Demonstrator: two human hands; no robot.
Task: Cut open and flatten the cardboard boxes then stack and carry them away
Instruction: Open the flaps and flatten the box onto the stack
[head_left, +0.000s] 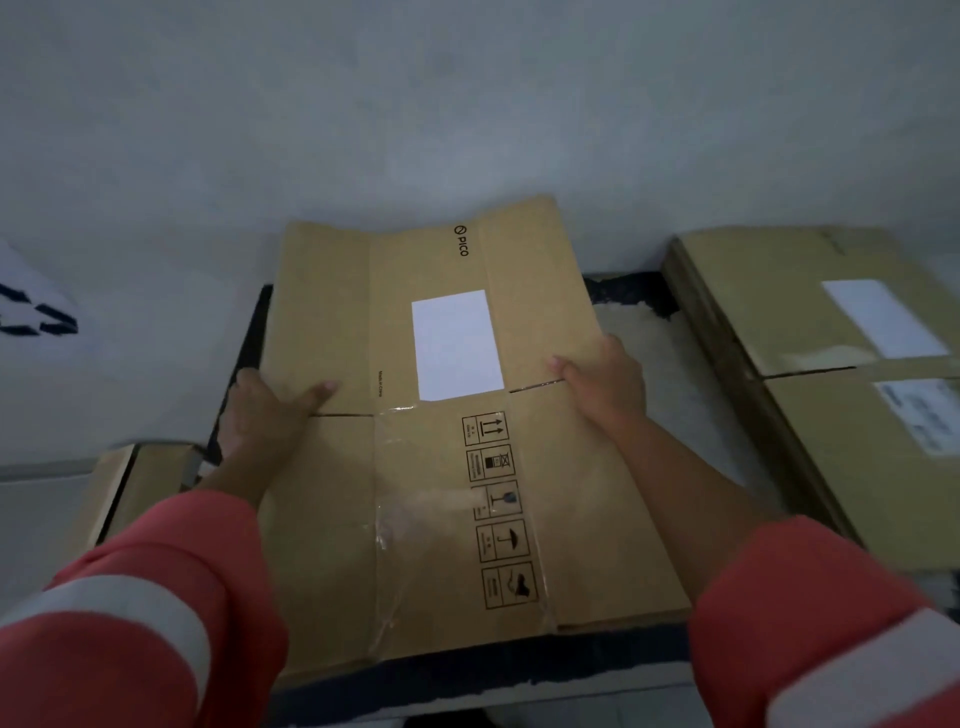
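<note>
A: Where was the flattened box (447, 467) found?

B: It was laid flat at centre on a dark-edged board (467, 670), long axis running near to far. Clear tape was seen along the middle seam, and a white label (457, 345) was noted on the far half.

A: And the grips?

B: The left grip (270, 410) was clamped on the box's left edge, thumb laid on top, fingers hidden beneath. The right grip (605, 379) was closed likewise over the right edge. Nothing else was held.

A: Progress?

B: This box was judged already cut and flattened. A stack of flattened boxes (810, 332) was noted just to the right, so stacking was judged under way. More cardboard (130, 483) was glimpsed near left, only partly in view. Whether it was flattened could not be told.

A: What was left?

B: Placement of this box on the stack was judged likely next, then the carrying away. No cutter was seen.
</note>
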